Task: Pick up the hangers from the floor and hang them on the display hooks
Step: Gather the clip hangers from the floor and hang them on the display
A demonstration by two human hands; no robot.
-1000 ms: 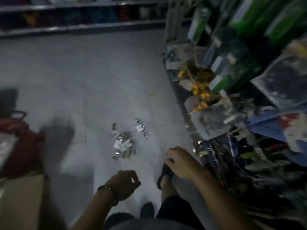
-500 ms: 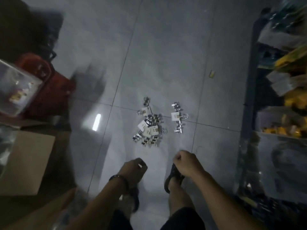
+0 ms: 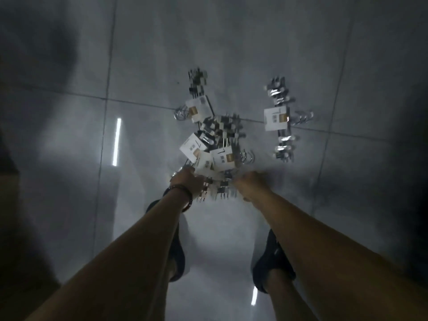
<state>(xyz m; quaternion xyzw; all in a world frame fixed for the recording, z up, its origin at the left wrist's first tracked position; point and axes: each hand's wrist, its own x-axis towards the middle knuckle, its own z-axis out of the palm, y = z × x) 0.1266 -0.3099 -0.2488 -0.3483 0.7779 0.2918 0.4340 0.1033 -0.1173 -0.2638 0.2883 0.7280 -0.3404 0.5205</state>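
"So, biggest first: what lies under it all?"

"A glossy grey tiled floor (image 3: 231,42). On it, just ahead of the dark shoes (image 3: 273,262), is a jumbled heap of shiny metal clip hangers with white card labels (image 3: 217,144). A separate bundle of the same hangers (image 3: 278,119) lies apart to its right."

"Which step is this?"

"The very start of the pick-up, I'd judge. Nothing is lifted, and no display hooks are in view."

"And the hands?"

"The left hand (image 3: 187,181) is at the heap's near edge, by the cards, and the right hand (image 3: 250,181) is near it at the heap's near right. Both are smeared, so I cannot tell whether their fingers are spread, curled or holding anything."

"How do the hangers lie?"

"The separate bundle's long axis runs away from the person, with its wire hooks pointing right. The bundle at the heap's far left (image 3: 196,98) runs much the same way, hooks pointing left. The middle is crossed every way."

"Next move?"

"Probably closing on one bundle by its bar or hooks, not a loose card, so it comes free of the tangle."

"Smallest thing?"

"A dark bracelet (image 3: 178,195) on the left wrist."
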